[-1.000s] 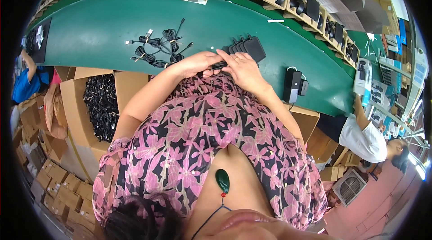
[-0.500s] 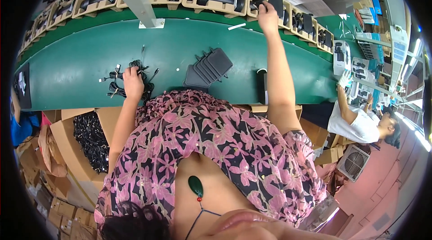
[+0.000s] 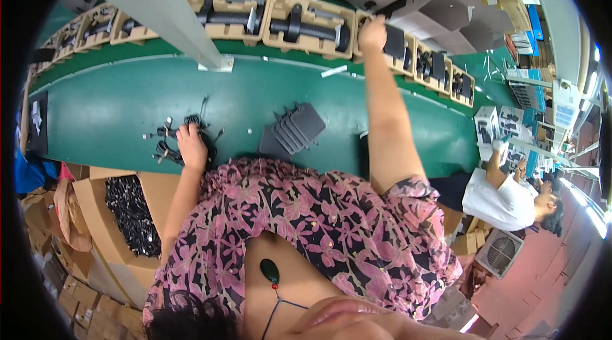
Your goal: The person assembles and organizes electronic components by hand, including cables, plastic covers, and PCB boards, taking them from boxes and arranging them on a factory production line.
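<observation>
1. Head view: the left hand lies over the bundled black cables on the green surface, its fingers partly bent and slightly apart. It touches the bundles; whether it grips one cannot be told.
2. The right hand reaches far forward, arm nearly straight, into a moulded tan tray. Its fingers are bunched and bent downward; the fingertips are hidden, so what they hold, if anything, cannot be told.
3. A black square pad lies in that same tray, just to the right of the hand.
4. The cables lie at the left of the surface, tied in several coils, with pale plugs showing at their left side.
5. Between the two arms, well apart from both hands, a fanned stack of dark flat plates with small tabs rests on the surface.
6. Just left of the reaching hand, a neighbouring tray holds a black cylindrical grip. More trays continue the curved row on both sides.
7. A white strip lies near the row; a grey metal post stands farther left.
8. Below the surface at left, an open carton contains many black cables.
</observation>
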### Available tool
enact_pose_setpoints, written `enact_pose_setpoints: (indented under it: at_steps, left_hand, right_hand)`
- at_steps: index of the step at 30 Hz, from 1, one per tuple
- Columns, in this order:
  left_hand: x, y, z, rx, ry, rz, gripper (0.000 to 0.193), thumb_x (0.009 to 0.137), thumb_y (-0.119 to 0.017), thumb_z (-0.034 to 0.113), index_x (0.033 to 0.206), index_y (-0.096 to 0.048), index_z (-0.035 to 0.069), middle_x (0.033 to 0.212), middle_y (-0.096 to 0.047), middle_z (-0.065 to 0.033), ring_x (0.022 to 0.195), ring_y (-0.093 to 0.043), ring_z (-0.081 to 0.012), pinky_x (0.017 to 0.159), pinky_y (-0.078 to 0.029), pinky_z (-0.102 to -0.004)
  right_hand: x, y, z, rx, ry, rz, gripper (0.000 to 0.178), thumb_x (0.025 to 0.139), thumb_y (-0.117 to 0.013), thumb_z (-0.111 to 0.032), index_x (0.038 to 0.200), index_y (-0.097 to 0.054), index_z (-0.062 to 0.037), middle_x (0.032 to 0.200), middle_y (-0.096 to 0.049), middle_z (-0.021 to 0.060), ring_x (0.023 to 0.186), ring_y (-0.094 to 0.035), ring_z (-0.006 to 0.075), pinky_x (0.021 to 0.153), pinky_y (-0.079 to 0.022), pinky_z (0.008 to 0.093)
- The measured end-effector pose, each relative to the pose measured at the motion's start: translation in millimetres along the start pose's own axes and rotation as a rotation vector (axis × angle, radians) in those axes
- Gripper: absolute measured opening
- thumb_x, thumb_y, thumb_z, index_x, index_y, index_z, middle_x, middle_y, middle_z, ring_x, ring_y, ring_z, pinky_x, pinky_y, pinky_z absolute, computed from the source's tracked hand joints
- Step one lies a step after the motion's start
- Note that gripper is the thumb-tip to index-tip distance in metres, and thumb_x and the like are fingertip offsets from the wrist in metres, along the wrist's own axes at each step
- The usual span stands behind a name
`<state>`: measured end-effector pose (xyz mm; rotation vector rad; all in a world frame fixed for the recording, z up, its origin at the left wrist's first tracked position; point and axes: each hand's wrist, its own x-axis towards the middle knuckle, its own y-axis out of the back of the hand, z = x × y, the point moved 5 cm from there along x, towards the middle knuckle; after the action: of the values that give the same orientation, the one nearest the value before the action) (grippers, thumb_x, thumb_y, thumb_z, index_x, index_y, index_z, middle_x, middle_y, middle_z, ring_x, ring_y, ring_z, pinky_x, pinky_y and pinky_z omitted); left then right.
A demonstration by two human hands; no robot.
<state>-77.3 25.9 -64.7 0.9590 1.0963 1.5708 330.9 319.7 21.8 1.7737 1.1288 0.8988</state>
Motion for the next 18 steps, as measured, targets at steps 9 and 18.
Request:
enact_pose_setpoints:
  at_steps: [9, 18]
  left_hand:
    - [3, -23, -7, 0.066, 0.105, -0.025, 0.031, 0.067, -0.046, 0.001, 0.098, -0.043, 0.004, 0.098, -0.041, -0.0173, 0.096, -0.041, -0.0338, 0.077, -0.036, -0.0414]
    - [5, -19, -17, 0.046, 0.131, -0.056, 0.022, 0.071, -0.045, 0.004, 0.093, -0.045, 0.004, 0.096, -0.042, -0.0158, 0.093, -0.042, -0.032, 0.076, -0.035, -0.0416]
  right_hand:
    - [-11, -49, 33, 0.547, 0.033, 0.344, 0.018, 0.064, -0.044, 0.006, 0.082, -0.044, 0.0045, 0.08, -0.044, 0.0216, 0.083, -0.043, 0.0376, 0.077, -0.035, 0.042]
    - [-23, -9, 13, -0.051, 0.246, 0.325, 0.017, 0.076, -0.051, -0.011, 0.092, -0.053, -0.0056, 0.093, -0.055, 0.0121, 0.087, -0.054, 0.0292, 0.07, -0.045, 0.0369]
